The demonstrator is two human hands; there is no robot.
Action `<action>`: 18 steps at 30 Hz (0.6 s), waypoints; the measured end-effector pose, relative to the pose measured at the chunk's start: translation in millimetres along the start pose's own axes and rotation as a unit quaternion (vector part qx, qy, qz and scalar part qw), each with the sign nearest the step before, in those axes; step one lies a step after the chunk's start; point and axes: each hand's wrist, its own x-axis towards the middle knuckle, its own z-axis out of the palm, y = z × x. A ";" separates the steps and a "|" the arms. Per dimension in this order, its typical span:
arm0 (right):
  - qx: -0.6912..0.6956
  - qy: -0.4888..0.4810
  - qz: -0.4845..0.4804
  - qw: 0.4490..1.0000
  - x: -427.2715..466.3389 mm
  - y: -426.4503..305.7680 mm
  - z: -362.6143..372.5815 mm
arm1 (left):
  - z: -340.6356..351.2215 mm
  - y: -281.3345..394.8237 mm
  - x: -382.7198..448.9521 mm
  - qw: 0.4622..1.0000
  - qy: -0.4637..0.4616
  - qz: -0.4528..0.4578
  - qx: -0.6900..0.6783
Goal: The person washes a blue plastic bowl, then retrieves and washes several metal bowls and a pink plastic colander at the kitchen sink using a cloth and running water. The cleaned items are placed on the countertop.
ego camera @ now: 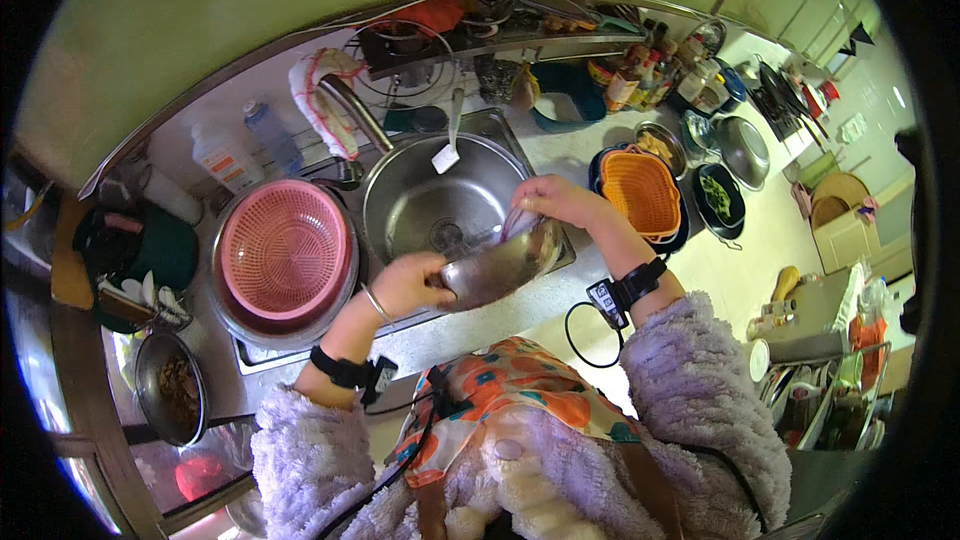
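Observation:
Over the near right edge of a round steel sink basin (427, 202), a metal bowl (499, 270) is tilted towards the basin. My left hand (412, 286) grips the bowl's rim on its left side. My right hand (555, 201) is at the bowl's far rim, its fingers closed on something purplish and thin at the bowl's mouth; what it is cannot be told. The bowl's inside is mostly hidden. A faucet (356, 114) reaches over the basin, and a white-headed brush or spatula (445, 158) lies at its far rim.
Left of the basin, a pink plastic colander (285, 249) sits in a larger metal bowl. An orange basket (640, 191) stands to the right, near a dark bowl of chopped greens (716, 196). Bottles (626, 82) line the back. A pot of brown food (172, 390) is at lower left.

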 end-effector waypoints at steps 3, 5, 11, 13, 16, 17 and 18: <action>0.085 0.075 0.050 0.992 -12.1 -1.7 -12.1 | 38.9 6.3 0.2 0.988 0.024 0.112 0.100; 0.140 0.119 0.053 0.982 -20.7 -6.8 -14.4 | 60.0 9.3 2.7 0.972 0.034 0.159 0.170; 0.179 0.143 0.036 0.973 -37.6 -33.2 -14.6 | 100.3 9.2 18.8 0.930 0.012 0.249 0.269; 0.166 0.168 -0.011 0.972 -41.8 -38.7 -16.0 | 114.4 9.6 22.0 0.924 0.020 0.251 0.289; 0.215 0.167 -0.007 0.962 -48.1 -41.5 -26.1 | 134.3 12.1 26.4 0.932 -0.011 0.223 0.285; 0.239 0.160 -0.002 0.958 -50.0 -40.8 -29.6 | 140.7 14.0 28.6 0.934 -0.027 0.207 0.289; 0.229 0.162 -0.010 0.960 -51.6 -39.3 -32.2 | 147.9 17.0 31.3 0.930 -0.053 0.214 0.295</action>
